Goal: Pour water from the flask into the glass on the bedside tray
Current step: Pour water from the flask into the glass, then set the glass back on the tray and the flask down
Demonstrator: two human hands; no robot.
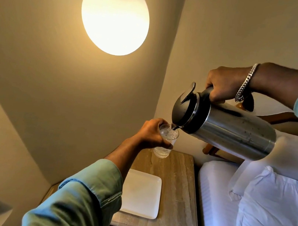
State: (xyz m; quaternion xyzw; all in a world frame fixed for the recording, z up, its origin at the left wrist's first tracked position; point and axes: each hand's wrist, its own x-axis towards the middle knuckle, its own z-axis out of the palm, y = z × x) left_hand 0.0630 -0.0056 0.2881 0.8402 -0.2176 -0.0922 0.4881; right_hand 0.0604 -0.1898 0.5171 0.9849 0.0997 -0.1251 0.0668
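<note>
A steel flask (234, 131) with a black lid is tipped almost level, its spout over the rim of a clear glass (166, 144). Water runs from the spout into the glass, which holds water. My right hand (223, 85) grips the flask's black handle from above; a silver bracelet hangs on that wrist. My left hand (153, 132) is wrapped around the glass and holds it in the air above the far end of the bedside table. A white square tray (143, 195) lies on the table below my left forearm, with nothing on it.
The wooden bedside table (178, 194) stands in a corner between beige walls and a bed (265, 207) with white sheets and pillows on the right. A lit globe lamp (115, 16) hangs at upper left, above the table.
</note>
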